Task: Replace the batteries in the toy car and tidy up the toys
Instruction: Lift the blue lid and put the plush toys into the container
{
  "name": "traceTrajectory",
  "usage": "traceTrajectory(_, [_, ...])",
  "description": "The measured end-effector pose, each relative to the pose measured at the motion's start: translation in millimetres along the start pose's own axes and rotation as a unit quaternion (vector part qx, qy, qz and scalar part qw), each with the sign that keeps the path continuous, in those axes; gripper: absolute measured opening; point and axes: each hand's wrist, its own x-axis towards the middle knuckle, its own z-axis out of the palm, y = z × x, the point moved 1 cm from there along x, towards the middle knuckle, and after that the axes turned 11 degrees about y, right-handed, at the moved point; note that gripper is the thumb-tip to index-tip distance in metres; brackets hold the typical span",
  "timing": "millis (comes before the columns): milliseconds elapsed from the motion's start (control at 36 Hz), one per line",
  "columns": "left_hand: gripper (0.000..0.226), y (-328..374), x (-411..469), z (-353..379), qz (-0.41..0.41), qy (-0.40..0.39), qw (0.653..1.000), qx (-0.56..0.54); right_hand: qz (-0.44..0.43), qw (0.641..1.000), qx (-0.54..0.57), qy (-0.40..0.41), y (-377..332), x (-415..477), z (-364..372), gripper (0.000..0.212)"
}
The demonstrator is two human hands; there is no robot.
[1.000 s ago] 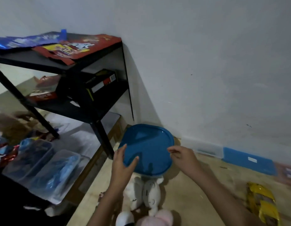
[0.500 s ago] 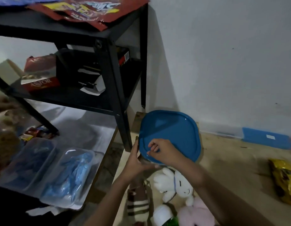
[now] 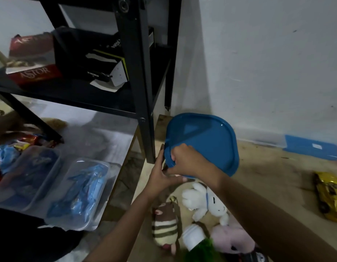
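Note:
A blue lid (image 3: 207, 140) sits over a container on the floor by the wall; the container itself is hidden under it. My right hand (image 3: 190, 161) grips the lid's near-left corner, fingers curled over the rim. My left hand (image 3: 161, 176) cups the side just below that corner. Soft toys lie in front: a white plush (image 3: 205, 201), a brown striped plush (image 3: 164, 227), a pink plush (image 3: 231, 241). A yellow toy car (image 3: 330, 197) lies at the right edge.
A black metal shelf (image 3: 137, 78) stands at the left, its leg just beside the lid, with boxes on it. Clear trays of blue packets (image 3: 80, 193) lie under it. A flat blue box (image 3: 311, 148) lies along the wall at right.
My view has tilted down and closer. My right hand slid from the lid's right edge to its near-left corner and curled over the rim beside my left hand.

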Motion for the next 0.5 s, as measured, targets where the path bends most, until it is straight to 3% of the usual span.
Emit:
traceTrajectory(222, [0.094, 7, -2, 0, -0.003, -0.025, 1.0, 0.011, 0.009, 1.0, 0.02, 0.01, -1, -6, -10, 0.026])
traceTrajectory(389, [0.094, 19, -5, 3, 0.0, -0.03, 0.999, -0.013, 0.063, 0.994, 0.061, 0.062, -10, -22, -30, 0.02])
traceTrajectory(500, [0.095, 20, -5, 4, 0.002, -0.031, 0.999, -0.008, 0.082, 0.987, 0.071, 0.116, -7, -38, -49, 0.032])
